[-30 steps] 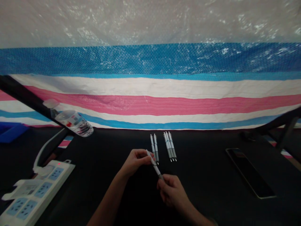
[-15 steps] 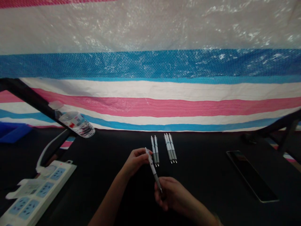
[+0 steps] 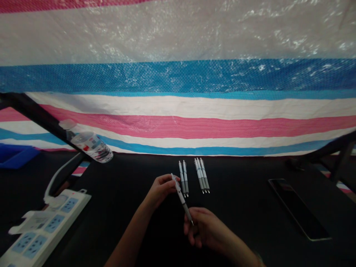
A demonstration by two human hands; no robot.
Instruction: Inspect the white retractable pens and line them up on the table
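Pinching the upper end of a pen (image 3: 180, 196) between thumb and fingers, the left hand (image 3: 160, 190) has its grip closed, while the right hand (image 3: 205, 226) is at the lower, pointed end with curled fingers; whether that grip is pressed together cannot be determined. The pen is held aslant above the dark surface (image 3: 239, 211), nearest to two pens (image 3: 184, 180) lying side by side, with three pens (image 3: 202, 176) grouped just to their right. A phone (image 3: 299, 209) lies well apart at right, a power strip (image 3: 51, 226) at left.
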